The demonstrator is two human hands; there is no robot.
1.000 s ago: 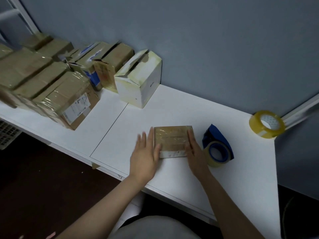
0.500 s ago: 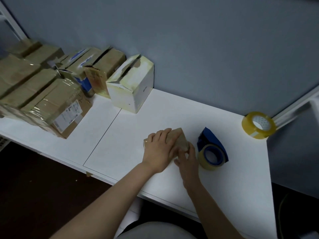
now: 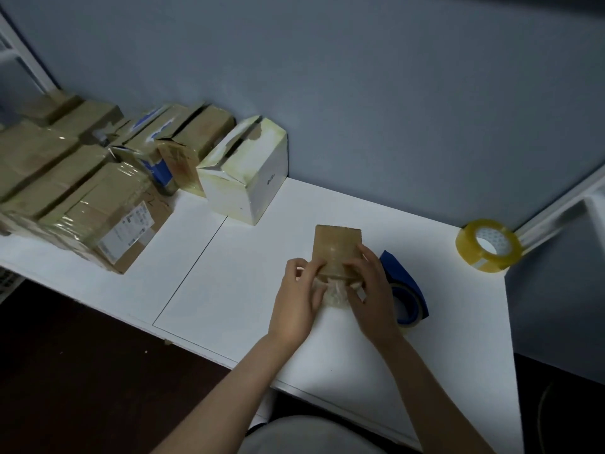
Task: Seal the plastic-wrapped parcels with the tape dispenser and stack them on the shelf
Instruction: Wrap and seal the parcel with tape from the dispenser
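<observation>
Since a second ago the flat cardboard parcel (image 3: 337, 249) has been turned end-on on the white table (image 3: 229, 290). The left hand (image 3: 296, 303) and right hand (image 3: 373, 290) both pinch the crinkled clear film (image 3: 335, 292) bunched at its near end. If they let go early, that springy film may unfurl. The blue tape dispenser (image 3: 407, 283) waits just right.
</observation>
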